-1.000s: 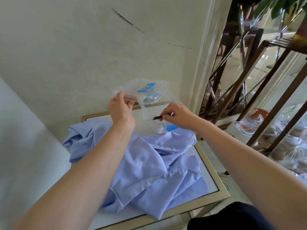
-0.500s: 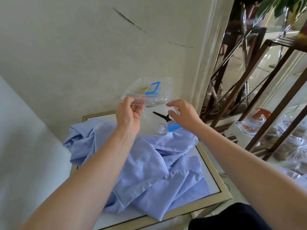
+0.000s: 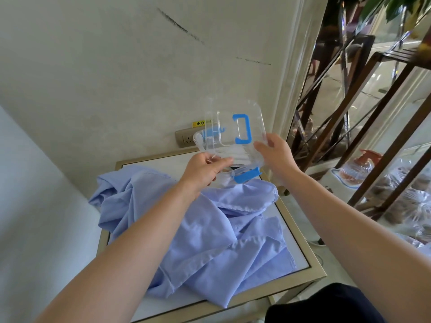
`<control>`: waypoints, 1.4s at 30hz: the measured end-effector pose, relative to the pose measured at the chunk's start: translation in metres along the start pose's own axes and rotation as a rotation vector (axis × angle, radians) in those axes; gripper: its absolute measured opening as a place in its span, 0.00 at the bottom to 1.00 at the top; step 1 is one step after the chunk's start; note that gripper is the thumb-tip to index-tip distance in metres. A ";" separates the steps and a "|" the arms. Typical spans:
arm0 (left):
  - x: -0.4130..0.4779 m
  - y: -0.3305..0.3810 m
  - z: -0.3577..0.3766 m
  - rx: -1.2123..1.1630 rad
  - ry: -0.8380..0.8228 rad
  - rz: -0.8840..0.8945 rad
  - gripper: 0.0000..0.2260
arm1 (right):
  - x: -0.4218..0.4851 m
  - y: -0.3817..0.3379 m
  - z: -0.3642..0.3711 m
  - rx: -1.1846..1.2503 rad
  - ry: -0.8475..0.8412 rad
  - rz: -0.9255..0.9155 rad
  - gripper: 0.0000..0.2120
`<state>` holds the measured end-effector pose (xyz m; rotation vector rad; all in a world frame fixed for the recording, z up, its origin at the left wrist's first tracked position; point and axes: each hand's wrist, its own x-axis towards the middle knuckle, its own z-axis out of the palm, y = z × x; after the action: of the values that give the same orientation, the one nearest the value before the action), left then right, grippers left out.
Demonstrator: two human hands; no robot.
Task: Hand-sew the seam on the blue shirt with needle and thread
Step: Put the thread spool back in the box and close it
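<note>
The light blue shirt [image 3: 210,231] lies crumpled across the small white-topped table [image 3: 300,259]. Above its far end I hold a clear plastic lid [image 3: 224,134] with a blue handle, tilted up on edge. My left hand [image 3: 205,170] grips the lid's near left edge. My right hand [image 3: 275,151] holds its right edge with thumb and fingers. Under the lid sits the clear sewing box [image 3: 242,174] with a blue latch. No needle or thread is plainly visible.
A wall socket [image 3: 185,139] with a yellow sticker sits behind the table. To the right stands a dark wooden rack [image 3: 382,113] with bagged items and a glass jar [image 3: 356,169]. A pale upholstered surface lies at the left.
My right hand left the black-handled tool in the box and rose to the lid's right edge. The lid swung from nearly flat to upright. The view moved closer.
</note>
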<state>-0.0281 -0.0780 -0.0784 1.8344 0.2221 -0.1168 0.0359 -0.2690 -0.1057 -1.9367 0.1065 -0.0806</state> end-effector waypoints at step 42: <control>0.033 -0.025 -0.002 -0.142 0.291 -0.159 0.19 | -0.030 -0.002 0.013 0.318 -0.230 0.408 0.08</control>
<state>-0.0013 -0.0668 -0.1083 1.6865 0.5666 0.0558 0.0073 -0.2523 -0.1084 -1.5623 0.3131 0.3745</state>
